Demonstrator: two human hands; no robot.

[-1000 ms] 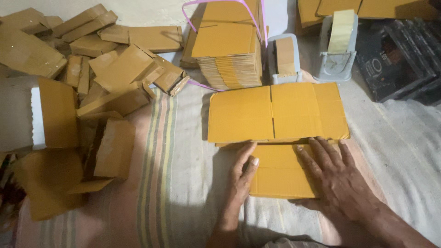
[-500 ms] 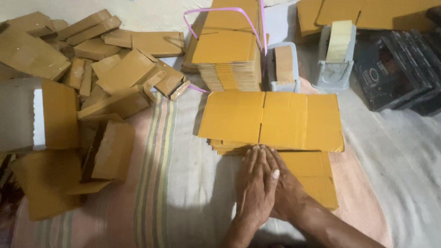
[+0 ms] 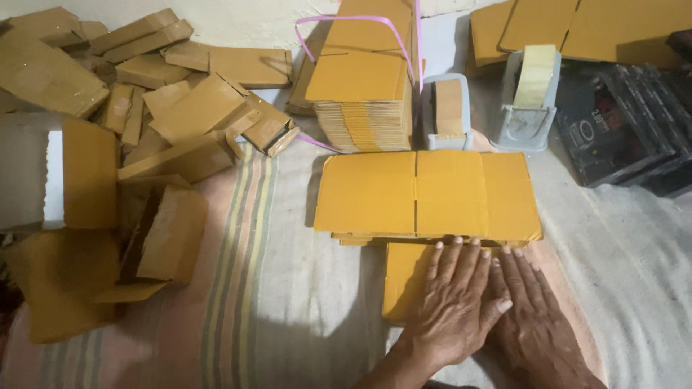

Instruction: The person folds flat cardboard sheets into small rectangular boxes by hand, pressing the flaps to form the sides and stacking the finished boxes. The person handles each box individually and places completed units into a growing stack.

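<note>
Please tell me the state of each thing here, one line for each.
Flat yellow cardboard sheet: unfolded, lying flat.
Left hand: open, pressing flat on the sheet's near flap.
Right hand: open, palm down.
Stack of yellow cardboard blanks: flat, piled.
Folded cardboard boxes: assembled, heaped.

You wore the only camera on your head, and it looked steeply down and forward over a cloth-covered surface. It sat close: your left hand (image 3: 455,302) and right hand (image 3: 533,317) filled the near edge, lying flat on a cardboard sheet (image 3: 404,277). The far edge reached a bundle (image 3: 364,94) and two tape dispensers (image 3: 530,97). A box pile (image 3: 137,130) filled the left.
</note>
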